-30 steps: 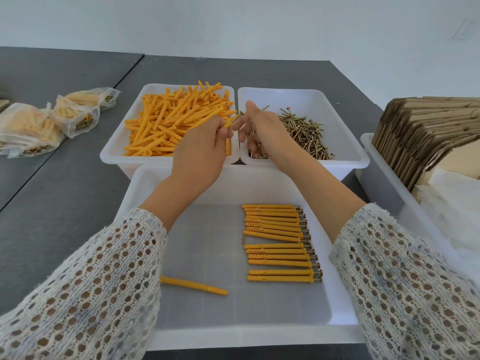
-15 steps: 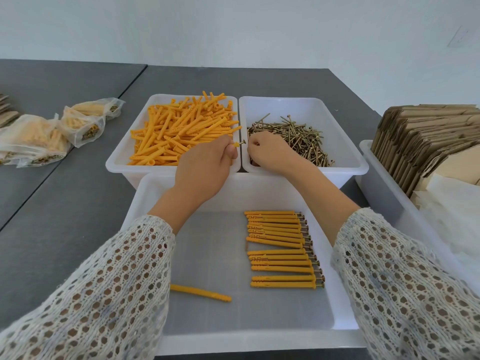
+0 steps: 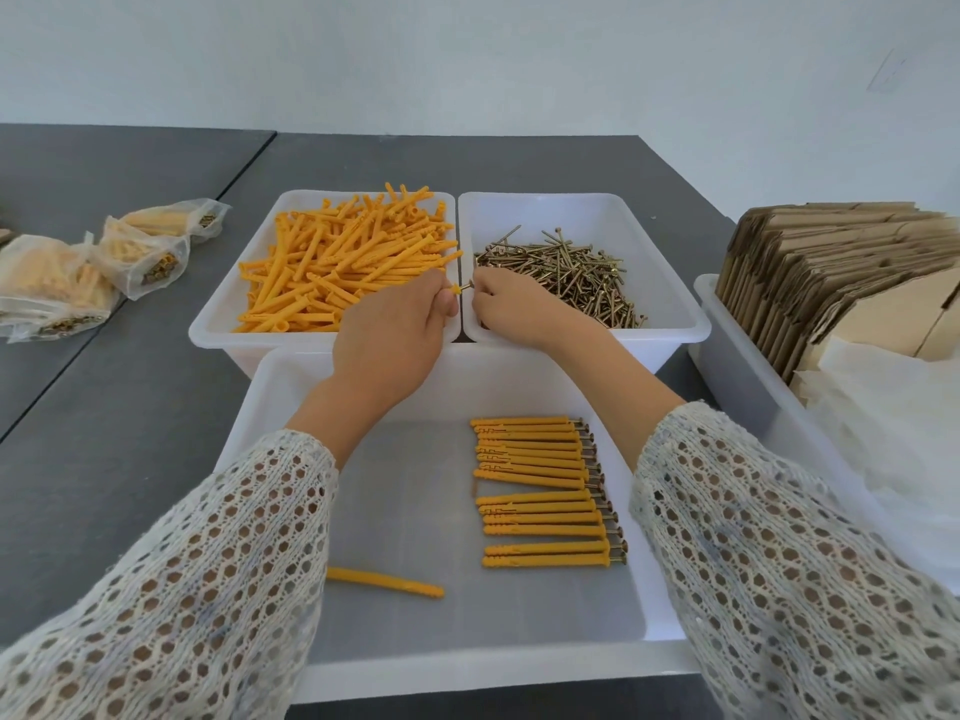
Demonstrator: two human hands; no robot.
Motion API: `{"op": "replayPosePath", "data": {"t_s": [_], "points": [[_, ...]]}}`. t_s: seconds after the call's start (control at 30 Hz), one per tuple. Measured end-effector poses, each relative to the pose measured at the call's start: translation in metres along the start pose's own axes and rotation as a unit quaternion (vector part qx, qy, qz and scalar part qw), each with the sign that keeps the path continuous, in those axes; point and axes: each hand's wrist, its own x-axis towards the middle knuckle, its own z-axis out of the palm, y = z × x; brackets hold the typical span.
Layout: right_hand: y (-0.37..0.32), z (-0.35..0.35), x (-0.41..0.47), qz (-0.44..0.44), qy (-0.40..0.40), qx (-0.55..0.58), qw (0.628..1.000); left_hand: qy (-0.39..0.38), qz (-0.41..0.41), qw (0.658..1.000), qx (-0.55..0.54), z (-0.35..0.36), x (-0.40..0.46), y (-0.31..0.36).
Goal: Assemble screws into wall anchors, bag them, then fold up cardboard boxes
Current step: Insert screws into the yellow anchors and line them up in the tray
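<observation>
L hand [image 3: 387, 345]: fingers curled round one orange anchor [image 3: 455, 290]; only its collar end shows past the fingertips, pointing R.
Screw [image 3: 466, 286]: head sticks out of that collar, in the small gap between the two hands, above the seam where the two rear bins meet.
R hand [image 3: 511, 309]: fingers curled down at near-L corner of screw bin [image 3: 675, 304]; fingertips just beside the screw head; can't tell if touching, or what it holds.
Loose anchors: heaped in anchor bin [image 3: 218, 317], beyond L fingers.
Loose screws [image 3: 566, 275]: pile beyond and R of R fingers.
Done sets [image 3: 540, 491]: row in front tray [image 3: 467, 672], below R wrist.
Single anchor [image 3: 384, 582]: tray floor, under L forearm.
Room: bare tray floor between forearms.
Filled bags [image 3: 140, 252]: far L on table.
Flat cardboard [image 3: 831, 272]: upright in bin far R.
</observation>
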Motion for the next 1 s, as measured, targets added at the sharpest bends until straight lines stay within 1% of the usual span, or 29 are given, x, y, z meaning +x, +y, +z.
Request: {"op": "replayPosePath", "data": {"t_s": [0.07, 0.13, 0.2, 0.23, 0.3, 0.37, 0.4, 0.47, 0.53, 0.57, 0.6, 0.67, 0.7, 0.8, 0.9, 1.0], "points": [[-0.001, -0.001, -0.002, -0.003, 0.004, 0.009, 1.0, 0.019, 0.01, 0.999, -0.034, -0.003, -0.001, 0.006], [-0.001, -0.003, -0.003, -0.001, -0.001, 0.034, 0.999, 0.035, 0.05, 0.995, -0.078, -0.009, 0.0, 0.014], [-0.001, -0.006, -0.005, -0.006, 0.0, 0.074, 0.997, 0.014, 0.087, 0.991, -0.1, -0.017, 0.002, 0.024], [-0.001, -0.008, -0.006, -0.013, 0.012, 0.096, 0.995, -0.012, 0.101, 0.987, -0.121, -0.021, 0.002, 0.03], [-0.001, -0.01, -0.006, -0.016, 0.056, 0.149, 0.987, -0.08, 0.117, 0.974, -0.177, -0.03, -0.002, 0.039], [-0.001, -0.013, -0.005, 0.016, 0.106, 0.226, 0.968, -0.153, 0.126, 0.96, -0.197, -0.037, -0.008, 0.046], [0.001, -0.015, -0.005, 0.032, 0.119, 0.268, 0.955, -0.206, 0.128, 0.949, -0.199, -0.038, -0.011, 0.05], [0.004, -0.018, -0.007, 0.054, 0.12, 0.329, 0.935, -0.336, 0.125, 0.915, -0.184, -0.034, -0.018, 0.059], [0.007, -0.019, -0.006, 0.061, 0.112, 0.352, 0.927, -0.455, 0.128, 0.869, -0.144, -0.023, -0.028, 0.071], [0.007, -0.019, -0.006, 0.064, 0.112, 0.353, 0.927, -0.493, 0.141, 0.85, -0.116, -0.016, -0.034, 0.077], [0.007, -0.019, -0.005, 0.066, 0.113, 0.35, 0.927, -0.515, 0.164, 0.837, -0.09, -0.01, -0.04, 0.084], [0.007, -0.019, -0.004, 0.068, 0.115, 0.346, 0.929, -0.524, 0.217, 0.821, -0.065, -0.001, -0.055, 0.097], [0.007, -0.018, -0.004, 0.067, 0.114, 0.344, 0.929, -0.517, 0.243, 0.819, -0.058, 0.002, -0.062, 0.103], [0.009, -0.018, -0.003, 0.071, 0.114, 0.342, 0.93, -0.459, 0.309, 0.833, -0.018, 0.007, -0.076, 0.114], [0.009, -0.018, -0.001, 0.078, 0.109, 0.349, 0.928, -0.408, 0.332, 0.85, 0.004, 0.011, -0.082, 0.118], [0.01, -0.017, 0.0, 0.085, 0.099, 0.35, 0.927, -0.382, 0.332, 0.863, 0.007, 0.013, -0.083, 0.116]]}}
